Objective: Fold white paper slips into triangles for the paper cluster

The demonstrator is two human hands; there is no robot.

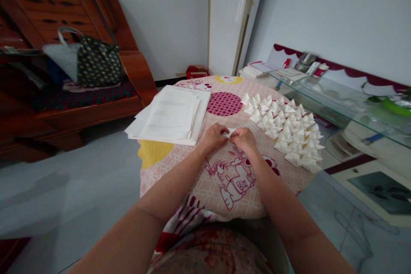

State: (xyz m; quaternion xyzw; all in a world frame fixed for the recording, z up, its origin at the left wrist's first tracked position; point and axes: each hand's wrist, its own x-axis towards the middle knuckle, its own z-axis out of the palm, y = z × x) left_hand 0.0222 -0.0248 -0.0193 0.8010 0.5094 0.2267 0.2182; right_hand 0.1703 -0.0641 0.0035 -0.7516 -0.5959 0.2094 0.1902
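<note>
A small folded piece of white paper (228, 132) lies between my two hands, low over the patterned tablecloth (195, 188). My left hand (215, 135) pinches its left side, and my right hand (243, 138) grips the right side with thumb and fingers. The fingers cover much of the paper, so its exact fold cannot be made out. To the right, several folded white paper pieces with pointed tips (285, 126) stand in close rows. A stack of loose white sheets (170, 113) rests on the table to the left of my hands.
A glass-topped cabinet (337, 102) with papers and small items runs along the right wall. On the left is a wooden bench (135, 68) with bags (98, 60). A tall white air conditioner (226, 25) stands in the back corner.
</note>
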